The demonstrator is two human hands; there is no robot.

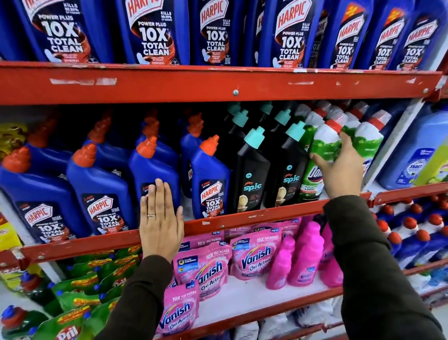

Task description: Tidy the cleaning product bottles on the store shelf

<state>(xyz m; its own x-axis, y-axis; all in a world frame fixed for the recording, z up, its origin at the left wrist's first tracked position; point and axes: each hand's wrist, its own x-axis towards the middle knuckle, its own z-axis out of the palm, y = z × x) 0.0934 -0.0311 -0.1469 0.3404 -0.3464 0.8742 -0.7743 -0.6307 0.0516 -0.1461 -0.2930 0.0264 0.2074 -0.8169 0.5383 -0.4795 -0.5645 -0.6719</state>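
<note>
On the middle red shelf [240, 220] stand blue Harpic bottles with orange caps, black Spic bottles [250, 177] with teal caps, and green-and-white Domex bottles with red collars. My left hand [160, 218] lies flat, fingers together, against the front of a blue Harpic bottle [154, 167] at the shelf's edge. My right hand [338, 167] wraps around the front green Domex bottle [320, 151], thumb on its left side and fingers on its right. That bottle stands upright next to the black bottles.
Large Harpic bottles [155, 17] fill the shelf above. Pink Vanish pouches [203, 265] and pink bottles [306, 258] sit on the shelf below, green Pril pouches [90, 288] lower left. To the right, a neighbouring rack holds pale blue and yellow-green bottles [419, 151].
</note>
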